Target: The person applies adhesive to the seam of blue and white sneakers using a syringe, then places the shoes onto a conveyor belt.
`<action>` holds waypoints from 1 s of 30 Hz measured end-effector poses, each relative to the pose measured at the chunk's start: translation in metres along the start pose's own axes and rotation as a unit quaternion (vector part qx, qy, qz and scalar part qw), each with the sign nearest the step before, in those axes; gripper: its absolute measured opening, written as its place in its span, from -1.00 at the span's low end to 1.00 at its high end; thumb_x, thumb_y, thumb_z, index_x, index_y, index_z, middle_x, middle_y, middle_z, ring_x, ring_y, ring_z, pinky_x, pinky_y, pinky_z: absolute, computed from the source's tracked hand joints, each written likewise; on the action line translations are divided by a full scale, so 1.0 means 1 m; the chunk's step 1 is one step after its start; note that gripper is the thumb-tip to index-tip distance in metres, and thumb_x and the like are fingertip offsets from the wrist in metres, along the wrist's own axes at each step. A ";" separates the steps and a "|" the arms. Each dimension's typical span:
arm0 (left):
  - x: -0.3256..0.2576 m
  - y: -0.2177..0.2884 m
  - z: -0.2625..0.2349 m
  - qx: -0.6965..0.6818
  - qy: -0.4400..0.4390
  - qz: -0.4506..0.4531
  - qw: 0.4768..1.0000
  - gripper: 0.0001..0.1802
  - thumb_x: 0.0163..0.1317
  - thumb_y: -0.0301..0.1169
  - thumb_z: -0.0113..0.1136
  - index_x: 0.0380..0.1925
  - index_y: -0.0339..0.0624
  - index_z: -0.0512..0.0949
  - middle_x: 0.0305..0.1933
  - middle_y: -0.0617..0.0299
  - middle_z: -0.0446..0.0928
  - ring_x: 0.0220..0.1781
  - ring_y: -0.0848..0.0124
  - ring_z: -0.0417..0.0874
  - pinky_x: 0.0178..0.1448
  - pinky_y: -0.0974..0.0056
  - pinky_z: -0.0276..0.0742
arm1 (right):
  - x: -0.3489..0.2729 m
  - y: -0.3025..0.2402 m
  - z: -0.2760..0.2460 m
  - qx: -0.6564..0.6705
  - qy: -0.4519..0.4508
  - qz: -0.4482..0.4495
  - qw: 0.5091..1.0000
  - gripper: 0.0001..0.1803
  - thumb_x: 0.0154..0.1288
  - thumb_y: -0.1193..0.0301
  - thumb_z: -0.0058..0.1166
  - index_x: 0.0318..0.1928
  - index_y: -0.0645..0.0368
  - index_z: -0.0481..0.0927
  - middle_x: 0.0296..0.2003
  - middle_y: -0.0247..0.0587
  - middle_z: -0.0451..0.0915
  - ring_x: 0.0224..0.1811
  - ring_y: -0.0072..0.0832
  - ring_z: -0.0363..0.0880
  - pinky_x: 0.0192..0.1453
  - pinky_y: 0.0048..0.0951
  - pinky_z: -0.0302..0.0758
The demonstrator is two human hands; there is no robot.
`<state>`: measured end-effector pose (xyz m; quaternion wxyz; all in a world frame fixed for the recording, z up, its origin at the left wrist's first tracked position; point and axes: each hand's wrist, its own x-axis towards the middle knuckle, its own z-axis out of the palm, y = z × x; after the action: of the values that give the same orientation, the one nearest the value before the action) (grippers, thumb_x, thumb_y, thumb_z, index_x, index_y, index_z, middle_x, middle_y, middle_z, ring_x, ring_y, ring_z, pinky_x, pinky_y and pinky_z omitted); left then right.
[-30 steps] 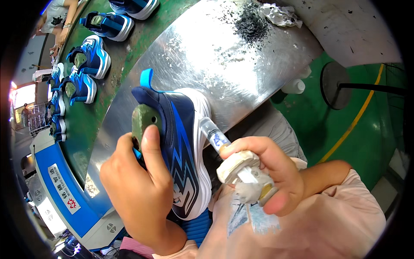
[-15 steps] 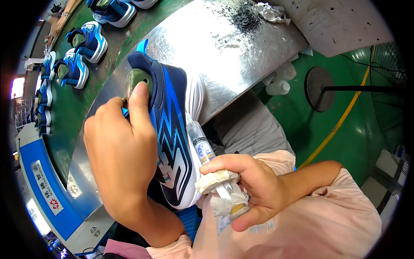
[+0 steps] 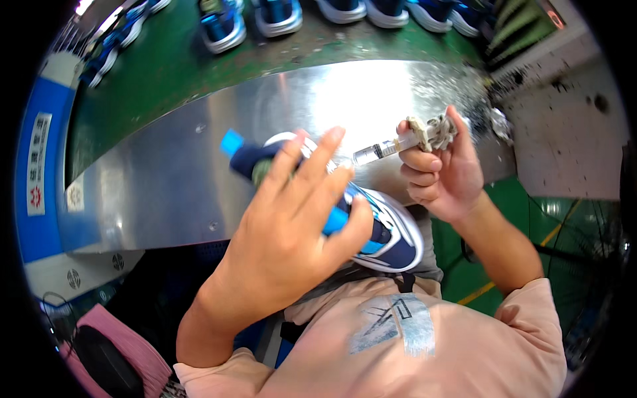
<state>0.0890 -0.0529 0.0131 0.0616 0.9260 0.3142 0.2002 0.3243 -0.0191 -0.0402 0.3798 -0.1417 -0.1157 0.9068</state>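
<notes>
Green bench (image 3: 152, 83) beyond far edge of metal worktop (image 3: 152, 159) bears row of shoes (image 3: 279, 20); blue shoe (image 3: 396, 255) overhangs worktop's near edge beneath left hand (image 3: 288, 229), fingers spread, perhaps steadying; right hand (image 3: 446, 174) curls fingers round syringe (image 3: 379, 152), pale wrapping (image 3: 436, 134) probably aiding grip

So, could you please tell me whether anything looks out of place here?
Yes: black residue is scattered over the right end of the metal tabletop, near a crumpled whitish wad; both look like untidy waste against the shiny metal.
</notes>
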 end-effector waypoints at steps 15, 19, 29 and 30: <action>-0.019 0.089 0.045 0.145 0.194 -0.087 0.966 -0.64 0.05 -0.33 0.26 -0.20 0.11 0.31 -0.21 0.31 0.49 -0.10 0.36 0.60 0.05 0.30 0.40 | -0.048 -0.039 0.069 -0.317 -0.064 0.043 0.945 0.02 0.13 -0.39 -0.61 -0.01 0.47 0.24 -0.29 -0.09 0.37 -0.65 -0.75 0.20 -0.62 -0.74 0.16; -0.022 0.101 0.046 0.158 0.214 -0.099 0.959 -0.66 0.07 -0.35 0.20 -0.16 0.12 0.31 -0.15 0.33 0.48 -0.04 0.38 0.58 0.13 0.28 0.35 | -0.072 -0.046 0.074 -0.300 -0.039 0.040 0.952 0.03 0.13 -0.39 -0.58 0.02 0.50 0.23 -0.23 -0.03 0.39 -0.62 -0.75 0.22 -0.60 -0.73 0.19; -0.065 0.080 0.036 0.175 0.224 -0.133 0.949 -0.70 0.16 -0.24 0.13 -0.15 0.13 0.27 -0.15 0.32 0.43 -0.08 0.36 0.57 0.13 0.23 0.32 | -0.076 -0.026 0.100 -0.367 0.006 0.023 0.930 0.03 0.09 -0.37 -0.41 0.03 0.52 0.19 -0.35 -0.16 0.39 -0.58 -0.75 0.27 -0.59 -0.75 0.22; -0.066 0.081 0.036 0.166 0.227 -0.149 0.948 -0.66 0.15 -0.26 0.16 -0.14 0.13 0.26 -0.14 0.31 0.42 -0.06 0.35 0.56 0.14 0.22 0.32 | -0.077 -0.024 0.104 -0.373 0.010 0.015 0.928 0.03 0.08 -0.37 -0.39 0.03 0.52 0.20 -0.37 -0.18 0.40 -0.57 -0.75 0.27 -0.59 -0.75 0.23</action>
<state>0.1012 -0.1571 -0.0223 -0.1365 0.7960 0.4826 0.3389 0.3561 -0.0689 0.0780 0.2867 -0.2836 -0.4394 0.8027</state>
